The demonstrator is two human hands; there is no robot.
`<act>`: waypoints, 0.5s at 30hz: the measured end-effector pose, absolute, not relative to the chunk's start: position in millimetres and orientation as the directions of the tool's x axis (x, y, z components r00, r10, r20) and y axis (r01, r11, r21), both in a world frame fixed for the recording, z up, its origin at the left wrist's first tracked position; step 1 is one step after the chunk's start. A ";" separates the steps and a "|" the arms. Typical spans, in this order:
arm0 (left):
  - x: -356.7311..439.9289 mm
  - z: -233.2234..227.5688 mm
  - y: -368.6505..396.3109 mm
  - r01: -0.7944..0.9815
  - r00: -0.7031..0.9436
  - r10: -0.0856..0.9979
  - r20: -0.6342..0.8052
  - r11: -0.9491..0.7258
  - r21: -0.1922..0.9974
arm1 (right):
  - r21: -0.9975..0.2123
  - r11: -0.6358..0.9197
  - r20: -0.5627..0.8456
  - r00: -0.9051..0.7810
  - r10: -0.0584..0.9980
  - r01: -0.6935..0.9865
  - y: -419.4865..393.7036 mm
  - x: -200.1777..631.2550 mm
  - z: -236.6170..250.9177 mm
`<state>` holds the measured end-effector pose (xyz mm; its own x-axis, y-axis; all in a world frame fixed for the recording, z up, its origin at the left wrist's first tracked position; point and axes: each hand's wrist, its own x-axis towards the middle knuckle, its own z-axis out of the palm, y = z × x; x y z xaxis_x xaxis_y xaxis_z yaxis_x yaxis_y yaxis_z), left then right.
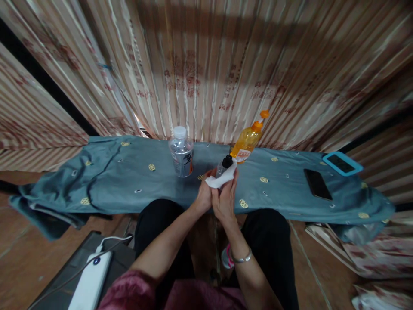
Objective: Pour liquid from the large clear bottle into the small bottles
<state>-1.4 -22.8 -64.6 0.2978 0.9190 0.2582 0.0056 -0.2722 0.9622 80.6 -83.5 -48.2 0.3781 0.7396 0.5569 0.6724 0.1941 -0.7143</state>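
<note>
Over the near edge of the cloth-covered table, both my hands close around a small clear bottle (220, 169) with a black cap (227, 161). A white tissue (222, 177) is wrapped across its near side. My left hand (204, 196) grips the bottle from the left, and my right hand (226, 201) holds it and the tissue from the right. The bottle's lower part is hidden by tissue and fingers. Just beyond stands an orange pump bottle (247, 142) of yellow-orange liquid. To the left is a clear plastic bottle (181, 155) with a white cap.
The teal patterned cloth (129, 185) covers the long narrow table. On the right lie a black phone (317, 184) and a blue-framed device (342, 163). A pleated curtain (200, 77) hangs behind. A white power bank (92, 280) with a cable sits at lower left.
</note>
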 end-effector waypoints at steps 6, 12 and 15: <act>-7.1 -65.3 -31.7 0.151 0.474 0.783 0.402 -0.522 0.840 | -0.777 0.073 0.405 0.406 0.819 0.626 -88.5 101.1 -74.5; -14.6 -62.8 -30.6 0.124 0.505 0.781 0.368 -0.488 0.864 | -0.820 -0.020 0.229 0.360 0.905 0.572 -95.9 112.1 -102.2; -11.2 -55.9 -23.2 0.132 0.450 0.849 0.278 -0.371 0.919 | -0.827 -0.011 0.216 0.337 0.916 0.561 -96.2 116.4 -103.6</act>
<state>-11.2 -23.2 -55.9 0.4496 0.8490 0.2776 0.1319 -0.3705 0.9194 116.4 -96.2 -103.6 0.3373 0.9162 0.2163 0.5614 -0.0113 -0.8275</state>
